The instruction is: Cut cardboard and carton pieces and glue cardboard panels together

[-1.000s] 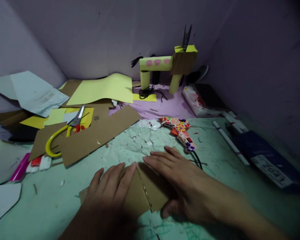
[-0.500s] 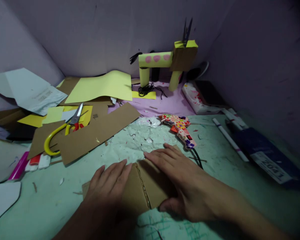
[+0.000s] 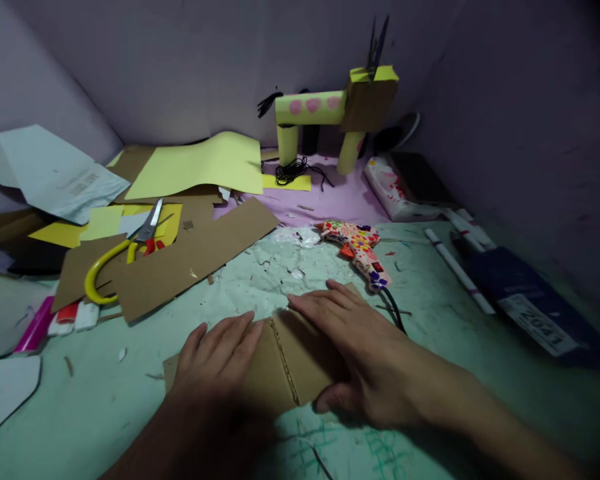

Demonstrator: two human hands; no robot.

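Two cardboard pieces (image 3: 265,387) meet along a seam (image 3: 284,363) that shows a shiny line, which looks like glue. My left hand (image 3: 217,360) lies over the left side, its fingers bent toward the far edge and its thumb hidden. On the right side, my right hand (image 3: 365,353) grips the cardboard, fingers over the far part and thumb at the near edge. Just beyond that hand lies a flower-patterned glue gun (image 3: 360,250), its black cord running down toward my right wrist.
Yellow-handled scissors (image 3: 130,250) rest on a long cardboard strip (image 3: 195,267). A yellow paper giraffe-like figure (image 3: 313,110) stands at the back beside black string (image 3: 295,171). White markers (image 3: 457,270) and a dark blue pack (image 3: 535,300) lie right; yellow paper (image 3: 205,163) lies back left.
The view has tilted slightly, so the background sits a little higher. Both hands stay on the cardboard, and the seam between the pieces looks slightly narrower.
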